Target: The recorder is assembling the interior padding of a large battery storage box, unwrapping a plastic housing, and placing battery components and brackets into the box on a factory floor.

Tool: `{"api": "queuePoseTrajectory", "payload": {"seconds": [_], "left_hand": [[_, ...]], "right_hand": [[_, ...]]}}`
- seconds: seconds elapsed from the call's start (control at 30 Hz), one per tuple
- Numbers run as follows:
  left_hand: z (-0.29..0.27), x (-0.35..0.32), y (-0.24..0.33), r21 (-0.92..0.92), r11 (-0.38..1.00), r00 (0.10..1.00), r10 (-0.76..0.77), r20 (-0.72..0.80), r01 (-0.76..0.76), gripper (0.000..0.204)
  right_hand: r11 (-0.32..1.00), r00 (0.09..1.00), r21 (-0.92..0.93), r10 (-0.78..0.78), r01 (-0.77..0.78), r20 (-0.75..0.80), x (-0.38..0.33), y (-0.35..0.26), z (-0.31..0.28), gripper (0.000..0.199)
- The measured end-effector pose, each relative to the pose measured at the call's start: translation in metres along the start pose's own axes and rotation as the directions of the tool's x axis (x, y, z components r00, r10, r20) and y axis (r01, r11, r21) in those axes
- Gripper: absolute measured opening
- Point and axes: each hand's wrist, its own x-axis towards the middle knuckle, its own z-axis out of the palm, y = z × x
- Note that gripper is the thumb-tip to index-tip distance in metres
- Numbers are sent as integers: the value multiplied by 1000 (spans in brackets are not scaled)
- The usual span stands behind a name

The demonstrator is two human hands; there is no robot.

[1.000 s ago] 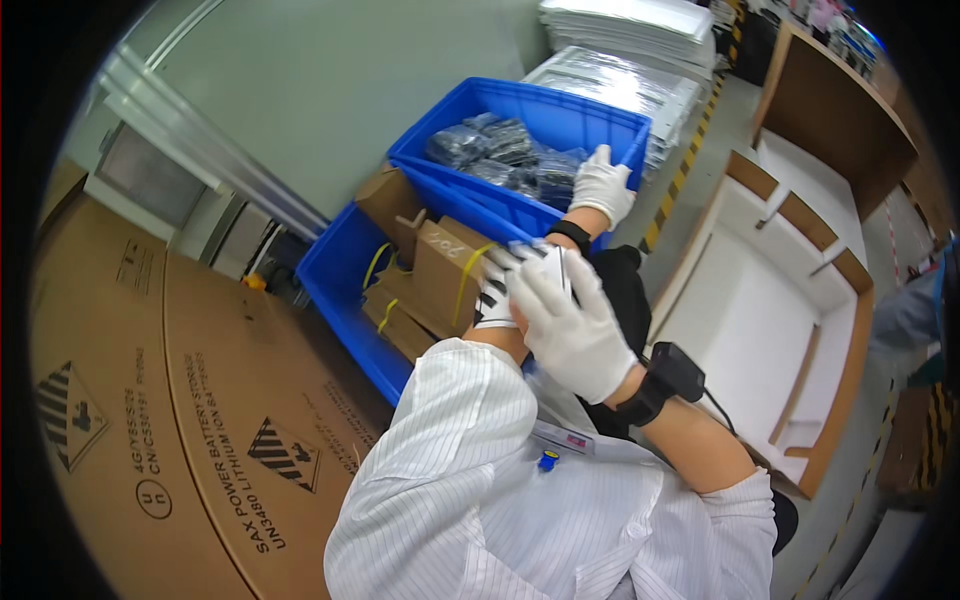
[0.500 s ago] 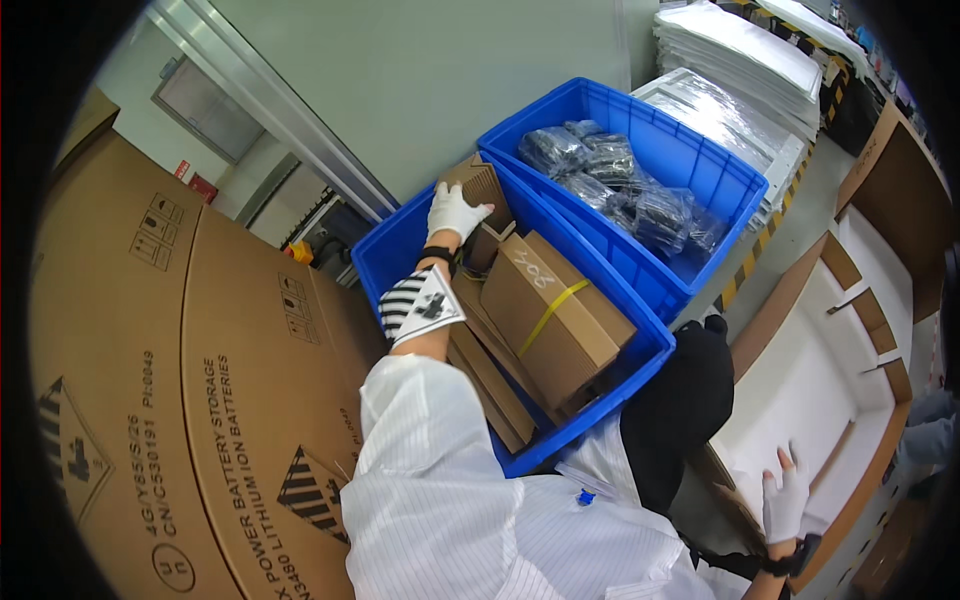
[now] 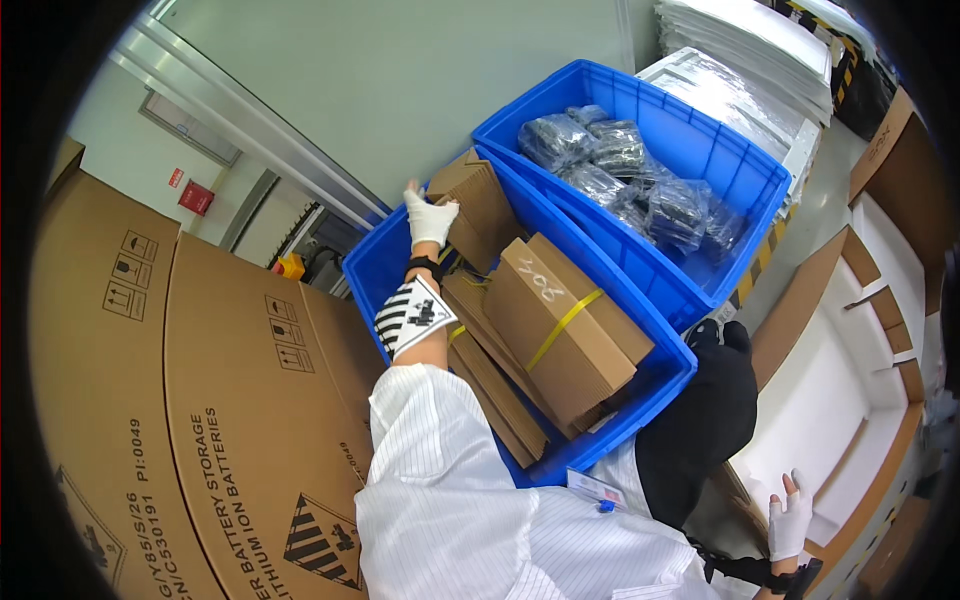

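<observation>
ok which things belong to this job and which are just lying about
Likely in use: near blue plastic bin; stacked brown cardboard beside white-gloved left hand; open white-lined brown carton by white-gloved right hand.

Probably lying about: stacked white sheets; tall brown cardboard carton.

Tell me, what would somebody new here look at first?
Probably the two bright blue plastic bins in the middle: the farther holds clear-wrapped packs, the nearer holds folded cardboard with a yellow strap. Next, perhaps, the huge brown carton on the left with its striped diamond label, or the white-gloved left hand over the nearer bin.
</observation>
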Motion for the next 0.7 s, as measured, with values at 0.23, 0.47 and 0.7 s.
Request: {"api": "queuePoseTrajectory", "payload": {"seconds": [0.23,0.47,0.7], "left_hand": [[7,27,22,196,980,929,-103,356,34,87],[-2,16,8,179,983,973,-67,220,27,81],[2,11,12,291,956,970,-105,217,39,73]], "right_hand": [[1000,996,4,-7,6,86,-4,-6,9,41],[1000,997,8,-20,19,74,-9,8,15,39],[996,997,60,-69,68,21,-14,13,26,38]]}}
